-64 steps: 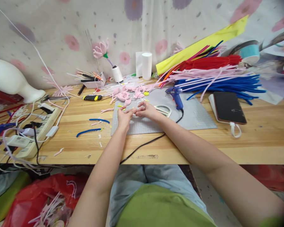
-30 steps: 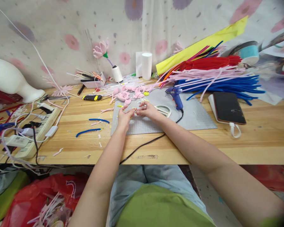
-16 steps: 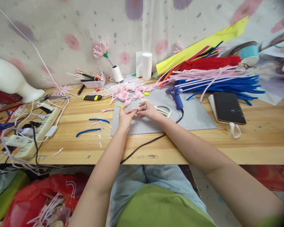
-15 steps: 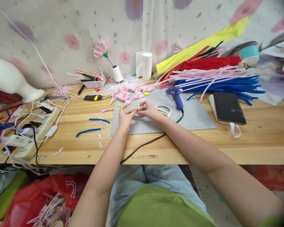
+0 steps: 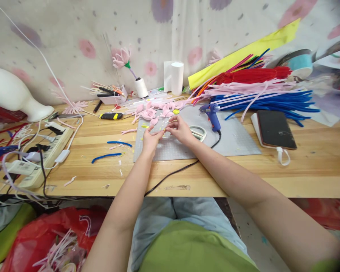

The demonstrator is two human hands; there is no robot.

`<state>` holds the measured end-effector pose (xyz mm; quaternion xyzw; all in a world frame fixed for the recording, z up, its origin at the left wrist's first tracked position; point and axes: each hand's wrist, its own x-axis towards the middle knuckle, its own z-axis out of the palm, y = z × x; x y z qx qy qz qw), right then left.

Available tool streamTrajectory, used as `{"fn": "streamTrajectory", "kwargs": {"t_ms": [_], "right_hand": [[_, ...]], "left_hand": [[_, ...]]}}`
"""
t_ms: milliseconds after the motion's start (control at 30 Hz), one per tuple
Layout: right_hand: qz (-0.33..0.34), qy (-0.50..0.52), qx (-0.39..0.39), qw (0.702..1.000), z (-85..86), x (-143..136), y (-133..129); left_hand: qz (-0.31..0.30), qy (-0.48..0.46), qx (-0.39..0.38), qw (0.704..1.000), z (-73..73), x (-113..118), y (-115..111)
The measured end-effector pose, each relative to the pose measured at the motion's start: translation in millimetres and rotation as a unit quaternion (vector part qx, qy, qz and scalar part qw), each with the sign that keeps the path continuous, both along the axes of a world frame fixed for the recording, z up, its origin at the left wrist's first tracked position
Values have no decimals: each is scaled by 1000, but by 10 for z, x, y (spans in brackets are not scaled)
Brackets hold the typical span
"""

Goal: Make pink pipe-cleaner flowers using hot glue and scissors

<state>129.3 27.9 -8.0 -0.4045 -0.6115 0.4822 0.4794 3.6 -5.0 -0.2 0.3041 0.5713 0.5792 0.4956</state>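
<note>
My left hand [image 5: 151, 143] and my right hand [image 5: 179, 131] meet fingertip to fingertip over the grey cutting mat [image 5: 232, 141]. Both are closed in a pinch around something tiny, with a speck of yellow between them; its kind is too small to make out. Just beyond the fingers lie pink fuzzy petal shapes [image 5: 150, 114] and a small yellow coil [image 5: 176, 112]. Scissors [image 5: 200, 133] with pale handles rest beside my right wrist, partly covered by it. A blue glue gun [image 5: 212, 115] lies farther right on the mat.
Blue pipe cleaners [image 5: 272, 104] are bundled at the back right, near a black phone-like device [image 5: 275, 129]. A power strip [image 5: 49, 158] with tangled cables occupies the left. The glue gun's black cord [image 5: 175, 173] crosses the front edge. A utility knife [image 5: 111, 116] lies behind.
The fingertips have shifted slightly against each other, and my right hand's fingers sit a little higher. The whole view has drifted a touch; the things on the table stay in place.
</note>
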Motion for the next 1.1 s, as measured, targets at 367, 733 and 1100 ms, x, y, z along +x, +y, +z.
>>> {"fn": "streamTrajectory", "kwargs": {"t_ms": [367, 733, 1100], "right_hand": [[5, -26, 36, 999, 57, 7, -60], [-14, -29, 25, 999, -4, 0, -14], [13, 1, -13, 1000, 310, 314, 20]], "left_hand": [[4, 9, -8, 1000, -1, -15, 6], [0, 13, -5, 1000, 0, -14, 6], [4, 14, -2, 1000, -25, -33, 11]]}}
